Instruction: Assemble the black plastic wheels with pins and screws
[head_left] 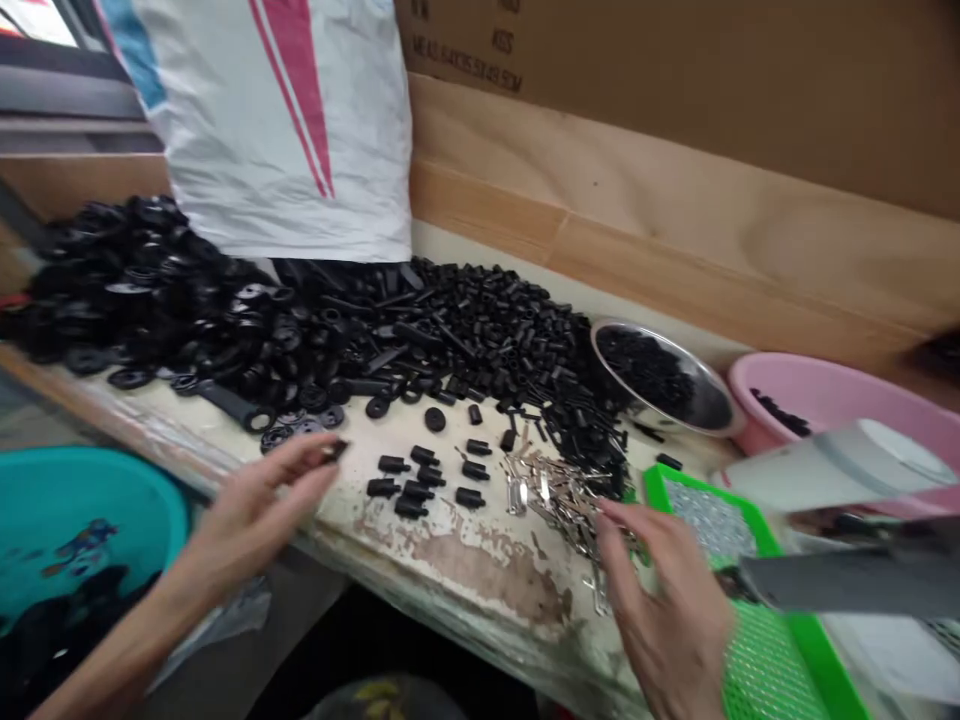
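My left hand [259, 500] reaches over the front edge of the worn table [465, 560], its fingertips pinched on a small black part [335, 450]. Just right of it lies a group of several short black cylinders [424, 478]. My right hand [660, 600] rests with curled fingers on a heap of small silver metal pieces [551, 495]; what it holds, if anything, is hidden. Behind both hands spreads a big pile of black plastic discs [150, 290] and black tubes [487, 340].
A steel bowl [664, 380] of tiny black parts and a pink basin [832, 395] stand at the right. A green tray [720, 520] of silver screws sits by my right hand. A teal tub [82, 520] is at lower left. A white sack [277, 120] and cardboard [675, 170] stand behind.
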